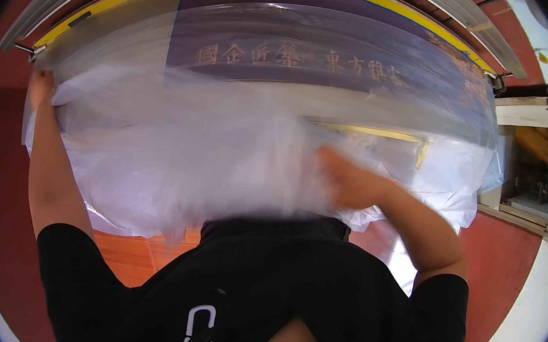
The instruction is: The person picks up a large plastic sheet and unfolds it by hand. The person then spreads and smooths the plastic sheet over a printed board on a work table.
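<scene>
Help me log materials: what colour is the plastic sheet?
The plastic sheet is translucent, whitish where bunched (head view).

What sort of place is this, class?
Probably a workshop or packing area, judging by the translucent plastic sheeting, the dark printed panel beneath it and the long metal rails at the far side.

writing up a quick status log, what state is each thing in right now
Plastic sheet: loose, rumpled, partly blurred
Left hand: closed, gripping the sheet's left edge
Right hand: at the sheet, blurred; grip unclear
Dark panel: mostly under clear plastic
Compartment at right: open
</scene>
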Demonstrator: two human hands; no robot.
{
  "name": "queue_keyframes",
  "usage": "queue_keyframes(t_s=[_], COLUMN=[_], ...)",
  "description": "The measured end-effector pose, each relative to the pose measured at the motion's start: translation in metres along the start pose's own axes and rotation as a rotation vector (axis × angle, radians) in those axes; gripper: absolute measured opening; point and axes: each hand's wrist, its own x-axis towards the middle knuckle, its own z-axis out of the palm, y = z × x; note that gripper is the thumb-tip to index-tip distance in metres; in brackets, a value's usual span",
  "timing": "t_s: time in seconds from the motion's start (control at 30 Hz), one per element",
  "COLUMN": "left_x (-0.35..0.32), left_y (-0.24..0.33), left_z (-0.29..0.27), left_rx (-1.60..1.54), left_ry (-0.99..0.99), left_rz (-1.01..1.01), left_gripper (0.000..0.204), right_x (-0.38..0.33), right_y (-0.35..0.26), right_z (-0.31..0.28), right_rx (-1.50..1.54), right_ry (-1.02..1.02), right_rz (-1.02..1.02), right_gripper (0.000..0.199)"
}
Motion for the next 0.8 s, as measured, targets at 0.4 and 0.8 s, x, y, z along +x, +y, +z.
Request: queue_keyframes(t_s=[0.4, 0.8], left_x=[-0.011, 0.002], left_y=[0.0, -0.013], left_z=[-0.005, 0.008], left_rx=[-0.037, -0.002], left_ry=[-0.012, -0.021], left_rz=[-0.07, -0.034], left_gripper=[0.025, 0.025], right_x=[-0.098, -0.079], right_y=[0.015, 0.06], right_z=[-0.026, 0.02], right_rx=[0.08, 0.031], right_ry=[1.011, 1.005], right_rz=[0.013, 0.2], right_gripper=[0.012, 0.018])
